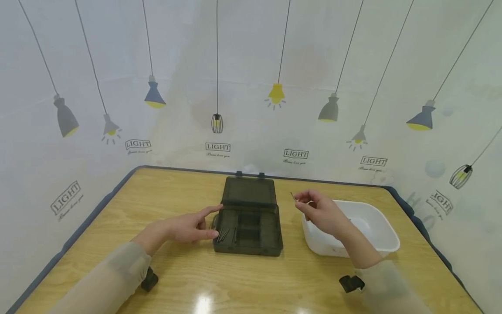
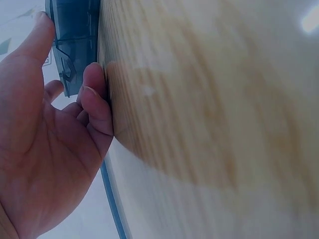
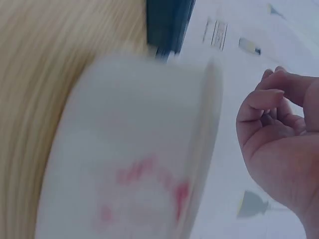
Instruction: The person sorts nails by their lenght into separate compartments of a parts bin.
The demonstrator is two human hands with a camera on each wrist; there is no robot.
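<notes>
A dark translucent plastic case (image 1: 248, 250) lies with its hinged lid (image 1: 249, 190) folded back. Several thin dark rods (image 1: 223, 234) sit in its left compartments. My left hand (image 1: 187, 227) touches the case's left side, index finger stretched to the back corner and thumb over the front part. In the left wrist view its other fingers (image 2: 97, 107) bend down by the tabletop. Between thumb and fingertips, my right hand (image 1: 321, 213) pinches a small, thin nail-like rod (image 1: 293, 196), held in the air right of the case, above the near-left rim of a white plastic basin (image 1: 372, 224).
The wooden table (image 1: 176, 279) has a dark edge (image 1: 333, 182) at the back, against a light curtain (image 1: 251, 56) printed with lamps. The basin's inside is partly hidden by the right arm. Black straps (image 1: 351, 283) show at both wrists.
</notes>
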